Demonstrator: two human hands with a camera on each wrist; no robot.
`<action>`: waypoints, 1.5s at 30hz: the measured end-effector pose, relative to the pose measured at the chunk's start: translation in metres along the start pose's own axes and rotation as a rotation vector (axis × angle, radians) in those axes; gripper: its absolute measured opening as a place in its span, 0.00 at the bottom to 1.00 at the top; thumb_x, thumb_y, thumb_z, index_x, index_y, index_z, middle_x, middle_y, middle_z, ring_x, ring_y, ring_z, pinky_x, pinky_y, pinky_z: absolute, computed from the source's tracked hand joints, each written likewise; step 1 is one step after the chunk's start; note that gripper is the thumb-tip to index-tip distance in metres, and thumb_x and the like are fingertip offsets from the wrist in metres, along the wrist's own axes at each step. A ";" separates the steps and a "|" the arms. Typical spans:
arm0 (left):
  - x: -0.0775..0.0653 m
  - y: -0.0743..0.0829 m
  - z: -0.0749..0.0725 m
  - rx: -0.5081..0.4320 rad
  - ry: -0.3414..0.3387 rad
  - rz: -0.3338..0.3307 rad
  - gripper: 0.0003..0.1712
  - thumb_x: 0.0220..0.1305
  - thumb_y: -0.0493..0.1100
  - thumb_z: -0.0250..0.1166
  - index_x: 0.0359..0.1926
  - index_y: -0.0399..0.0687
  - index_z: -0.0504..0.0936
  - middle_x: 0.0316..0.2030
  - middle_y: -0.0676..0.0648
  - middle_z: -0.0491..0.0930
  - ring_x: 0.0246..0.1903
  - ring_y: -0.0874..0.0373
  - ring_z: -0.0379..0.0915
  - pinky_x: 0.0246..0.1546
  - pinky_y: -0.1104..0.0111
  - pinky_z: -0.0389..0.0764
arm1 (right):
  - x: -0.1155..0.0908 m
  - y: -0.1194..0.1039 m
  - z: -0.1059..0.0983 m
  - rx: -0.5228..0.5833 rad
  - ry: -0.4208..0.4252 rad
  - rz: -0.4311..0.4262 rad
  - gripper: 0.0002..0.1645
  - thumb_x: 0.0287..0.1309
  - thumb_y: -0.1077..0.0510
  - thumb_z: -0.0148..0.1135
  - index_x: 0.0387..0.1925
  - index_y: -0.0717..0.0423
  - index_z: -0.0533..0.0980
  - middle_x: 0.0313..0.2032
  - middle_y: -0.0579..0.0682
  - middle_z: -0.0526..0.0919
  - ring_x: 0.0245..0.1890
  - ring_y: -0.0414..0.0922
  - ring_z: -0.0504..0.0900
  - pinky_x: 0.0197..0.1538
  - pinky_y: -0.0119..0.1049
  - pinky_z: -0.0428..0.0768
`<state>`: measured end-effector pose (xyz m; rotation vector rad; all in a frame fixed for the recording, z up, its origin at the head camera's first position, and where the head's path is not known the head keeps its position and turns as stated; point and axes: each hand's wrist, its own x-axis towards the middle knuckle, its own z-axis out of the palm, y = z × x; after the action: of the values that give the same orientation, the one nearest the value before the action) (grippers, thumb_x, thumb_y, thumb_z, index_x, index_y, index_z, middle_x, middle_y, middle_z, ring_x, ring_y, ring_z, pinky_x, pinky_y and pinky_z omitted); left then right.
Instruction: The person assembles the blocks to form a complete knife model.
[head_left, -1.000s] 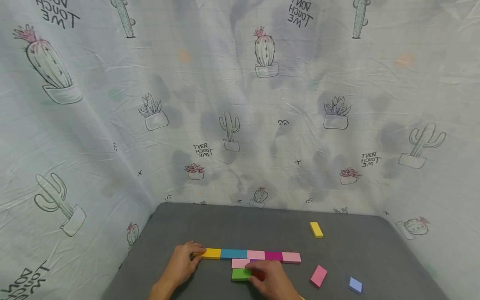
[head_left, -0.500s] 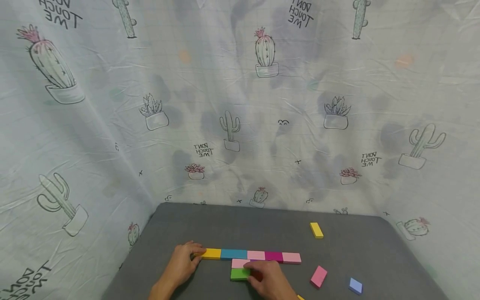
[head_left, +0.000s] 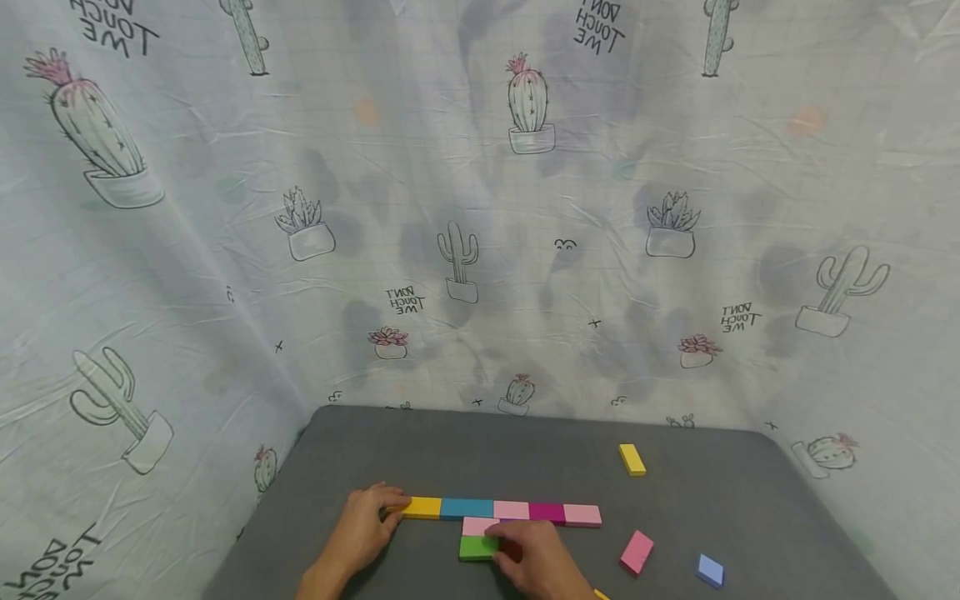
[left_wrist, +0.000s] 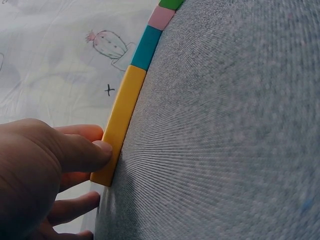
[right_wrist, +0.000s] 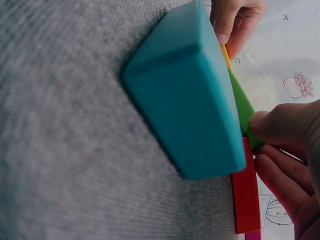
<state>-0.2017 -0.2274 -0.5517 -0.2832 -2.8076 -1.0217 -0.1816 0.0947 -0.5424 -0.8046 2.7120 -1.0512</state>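
A row of flat blocks lies across the grey table: yellow (head_left: 423, 507), blue (head_left: 467, 508), pink, magenta (head_left: 547, 513) and pink. My left hand (head_left: 363, 527) pinches the yellow block's outer end between thumb and fingers. Against the row's near side is a second pink block (head_left: 477, 526), and in front of that a green block (head_left: 477, 548). Thumb and fingers of my right hand (head_left: 542, 557) pinch the green block's right end. The right wrist view shows a red block (right_wrist: 247, 195) end to end with the green one, mostly hidden by my hand in the head view.
A large-looking teal block (right_wrist: 190, 110) stands close to the right wrist camera. Loose on the table's right side lie a yellow block (head_left: 632, 459), a deep pink block (head_left: 637, 552) and a light blue block (head_left: 710, 571). A cactus-print sheet (head_left: 570, 333) hangs around the table.
The green block has slid slightly left along the pink block, with my right hand following it. My left hand has stayed in place on the yellow block.
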 end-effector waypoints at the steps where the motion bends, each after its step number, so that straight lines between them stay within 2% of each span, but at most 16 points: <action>1: 0.000 0.000 0.000 0.000 0.000 -0.002 0.14 0.61 0.30 0.79 0.45 0.49 0.97 0.50 0.44 0.93 0.64 0.29 0.82 0.67 0.33 0.81 | 0.000 0.000 0.000 0.000 0.002 -0.003 0.18 0.63 0.58 0.80 0.55 0.46 0.91 0.45 0.35 0.92 0.38 0.30 0.79 0.50 0.30 0.90; 7: 0.001 0.000 0.000 -0.002 0.001 -0.016 0.14 0.61 0.30 0.79 0.45 0.50 0.97 0.50 0.44 0.93 0.64 0.30 0.82 0.68 0.34 0.81 | 0.001 0.002 0.001 -0.007 0.013 -0.016 0.18 0.63 0.59 0.80 0.54 0.46 0.91 0.44 0.35 0.92 0.39 0.30 0.80 0.50 0.30 0.90; 18: 0.002 0.001 0.000 0.006 -0.006 -0.001 0.13 0.61 0.30 0.79 0.45 0.48 0.97 0.50 0.43 0.93 0.63 0.30 0.83 0.68 0.34 0.81 | 0.000 0.002 0.000 -0.015 0.025 -0.030 0.19 0.62 0.59 0.81 0.54 0.46 0.90 0.46 0.36 0.92 0.40 0.30 0.81 0.51 0.32 0.91; 25: 0.001 0.002 0.000 0.000 -0.003 0.008 0.13 0.61 0.29 0.79 0.45 0.47 0.96 0.50 0.42 0.93 0.63 0.30 0.83 0.67 0.35 0.82 | 0.002 0.000 0.004 -0.043 0.029 -0.013 0.19 0.61 0.57 0.82 0.54 0.45 0.90 0.44 0.34 0.92 0.38 0.30 0.79 0.51 0.33 0.91; 34: 0.000 0.003 -0.002 -0.011 -0.011 -0.001 0.14 0.61 0.28 0.78 0.45 0.46 0.96 0.50 0.42 0.93 0.63 0.28 0.82 0.66 0.35 0.83 | 0.007 -0.007 0.006 -0.048 0.024 0.066 0.19 0.62 0.55 0.83 0.54 0.45 0.90 0.45 0.36 0.92 0.39 0.33 0.80 0.56 0.46 0.94; 45: 0.000 0.000 0.000 -0.009 0.000 -0.006 0.14 0.61 0.29 0.79 0.45 0.49 0.97 0.50 0.43 0.93 0.63 0.30 0.83 0.66 0.36 0.83 | 0.006 -0.010 0.007 -0.094 0.058 0.047 0.18 0.59 0.57 0.83 0.51 0.46 0.90 0.44 0.36 0.92 0.39 0.31 0.80 0.55 0.45 0.94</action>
<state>-0.2016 -0.2273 -0.5514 -0.2761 -2.8061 -1.0361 -0.1802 0.0813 -0.5411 -0.7314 2.8333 -0.9584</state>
